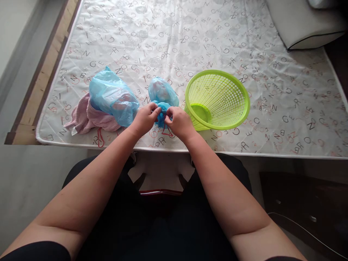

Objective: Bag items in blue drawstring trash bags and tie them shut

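A small blue plastic bag [162,91], filled and rounded, sits on the mattress in front of me. Both hands pinch its gathered neck: my left hand [146,116] from the left, my right hand [179,122] from the right, fingertips close together. A red string [166,131] hangs just below the bunched plastic; whether it is tied around the neck I cannot tell. To the left lies a larger filled blue plastic bag [112,95], partly on top of a pink cloth [91,117]. What either bag contains shows only as pale shapes through the plastic.
A green plastic basket [217,127] stands tilted, its mouth facing me, just right of my right hand. Another red string loop [100,137] lies near the front edge of the letter-printed mattress [272,108]. A white pillow-like item [307,27] rests at the back right.
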Action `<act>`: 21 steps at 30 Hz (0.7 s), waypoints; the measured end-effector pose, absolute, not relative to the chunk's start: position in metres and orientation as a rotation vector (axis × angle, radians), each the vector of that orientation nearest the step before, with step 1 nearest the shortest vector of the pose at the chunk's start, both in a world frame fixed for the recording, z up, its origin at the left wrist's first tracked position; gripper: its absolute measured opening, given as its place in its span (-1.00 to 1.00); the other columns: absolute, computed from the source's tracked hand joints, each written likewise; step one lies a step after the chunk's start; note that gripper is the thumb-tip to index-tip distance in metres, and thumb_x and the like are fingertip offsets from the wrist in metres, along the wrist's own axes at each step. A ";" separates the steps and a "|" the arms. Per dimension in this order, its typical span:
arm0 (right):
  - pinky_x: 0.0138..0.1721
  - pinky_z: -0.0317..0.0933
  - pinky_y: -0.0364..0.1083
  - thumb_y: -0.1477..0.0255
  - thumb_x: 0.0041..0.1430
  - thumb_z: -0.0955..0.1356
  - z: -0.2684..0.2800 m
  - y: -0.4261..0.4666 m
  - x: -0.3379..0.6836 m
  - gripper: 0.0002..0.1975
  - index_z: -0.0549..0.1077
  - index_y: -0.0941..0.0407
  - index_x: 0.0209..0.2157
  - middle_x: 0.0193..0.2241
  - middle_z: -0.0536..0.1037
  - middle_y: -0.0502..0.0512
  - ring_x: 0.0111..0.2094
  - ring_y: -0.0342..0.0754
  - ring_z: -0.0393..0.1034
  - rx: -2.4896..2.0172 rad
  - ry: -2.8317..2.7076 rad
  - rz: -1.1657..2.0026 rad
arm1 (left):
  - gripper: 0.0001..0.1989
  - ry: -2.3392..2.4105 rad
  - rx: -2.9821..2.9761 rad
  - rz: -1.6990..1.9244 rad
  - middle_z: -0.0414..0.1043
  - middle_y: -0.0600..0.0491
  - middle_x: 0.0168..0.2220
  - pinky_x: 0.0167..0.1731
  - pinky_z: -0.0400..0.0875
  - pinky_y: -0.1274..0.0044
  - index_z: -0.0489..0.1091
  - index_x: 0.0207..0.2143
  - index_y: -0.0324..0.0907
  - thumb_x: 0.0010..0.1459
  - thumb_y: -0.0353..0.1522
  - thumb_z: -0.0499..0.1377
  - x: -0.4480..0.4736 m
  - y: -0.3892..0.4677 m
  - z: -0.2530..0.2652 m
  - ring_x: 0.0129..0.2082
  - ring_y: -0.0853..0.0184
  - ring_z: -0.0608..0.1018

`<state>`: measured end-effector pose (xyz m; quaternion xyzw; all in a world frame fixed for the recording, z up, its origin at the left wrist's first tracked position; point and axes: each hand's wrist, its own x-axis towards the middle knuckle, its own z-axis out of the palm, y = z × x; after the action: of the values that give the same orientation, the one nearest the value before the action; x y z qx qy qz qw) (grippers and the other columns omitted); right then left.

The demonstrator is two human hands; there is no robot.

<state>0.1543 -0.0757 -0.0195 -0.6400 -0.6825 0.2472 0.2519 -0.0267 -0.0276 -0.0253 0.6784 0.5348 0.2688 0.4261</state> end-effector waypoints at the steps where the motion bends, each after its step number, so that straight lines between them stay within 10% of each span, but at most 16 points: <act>1: -0.05 0.30 0.01 0.51 0.36 0.41 -0.021 -0.075 0.156 -0.90 0.47 0.08 -0.29 -0.21 0.64 0.14 -0.15 0.03 0.47 -1.716 -1.830 0.712 | -0.72 1.342 1.629 0.678 0.49 0.09 -0.49 -0.38 0.44 0.48 0.40 -0.32 -0.12 0.40 -0.15 0.25 -0.028 -0.026 -0.026 -0.47 0.30 0.55; 21: -0.21 0.37 -0.08 0.34 0.43 0.36 -0.020 -0.072 0.160 -0.84 0.53 0.09 -0.25 -0.29 0.62 0.01 -0.30 -0.10 0.43 -1.439 -1.370 1.314 | -0.73 1.154 1.534 0.658 0.54 0.07 -0.42 -0.34 0.45 0.46 0.60 -0.28 -0.16 0.15 -0.18 0.51 -0.036 -0.024 -0.018 -0.42 0.33 0.54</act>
<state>0.1600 -0.0718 -0.0197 -0.5612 -0.5341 0.5123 0.3707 -0.0357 -0.0238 -0.0182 0.6419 0.4830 0.2755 0.5280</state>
